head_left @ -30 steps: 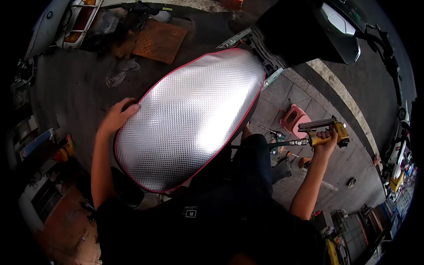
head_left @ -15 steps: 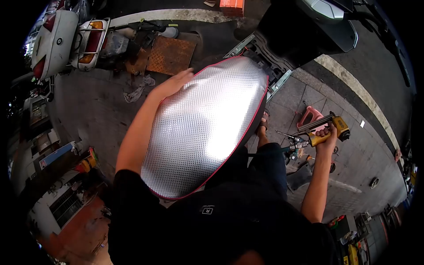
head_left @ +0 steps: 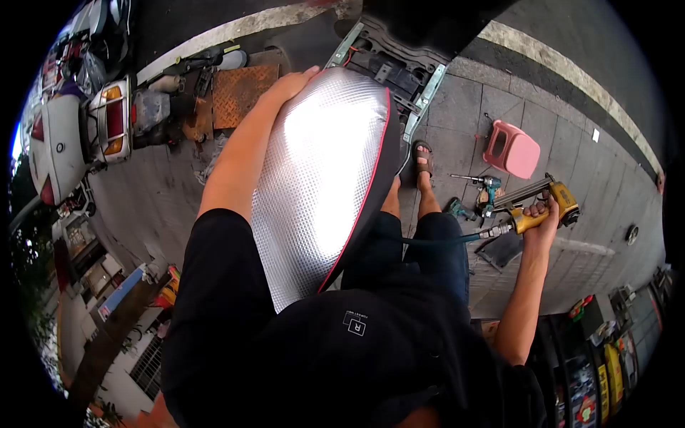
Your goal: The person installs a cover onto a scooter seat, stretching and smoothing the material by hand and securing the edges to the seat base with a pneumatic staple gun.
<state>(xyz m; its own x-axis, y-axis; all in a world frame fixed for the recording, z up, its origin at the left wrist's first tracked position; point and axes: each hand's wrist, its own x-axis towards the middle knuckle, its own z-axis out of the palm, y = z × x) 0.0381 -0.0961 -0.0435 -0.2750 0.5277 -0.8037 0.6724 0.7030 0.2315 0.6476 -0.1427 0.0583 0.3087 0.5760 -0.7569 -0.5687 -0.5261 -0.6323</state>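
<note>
A long seat cover (head_left: 314,171) with a silver quilted face, red piping and a black side lies in front of my body. On its far left edge rests my left hand (head_left: 294,82), fingers stretched out and pointing away from me. My right hand (head_left: 542,216) is wrapped round the handle of a yellow air stapler (head_left: 561,202), held up to the right of the seat. A dark green hose (head_left: 442,239) runs from the stapler's metal coupling towards my legs. Beyond the seat's far end is an open metal frame (head_left: 399,71).
A pink stool (head_left: 511,149) stands on the paving at the right, with a teal drill (head_left: 490,187) near it. A rusty metal plate (head_left: 245,93) lies at the upper left, beside a white scooter (head_left: 63,148). My sandalled foot (head_left: 423,158) is right of the seat.
My left hand has slid from the seat's left side up to its far end. The view has shifted, and more of the seat's black side shows. The stapler is still in my right hand.
</note>
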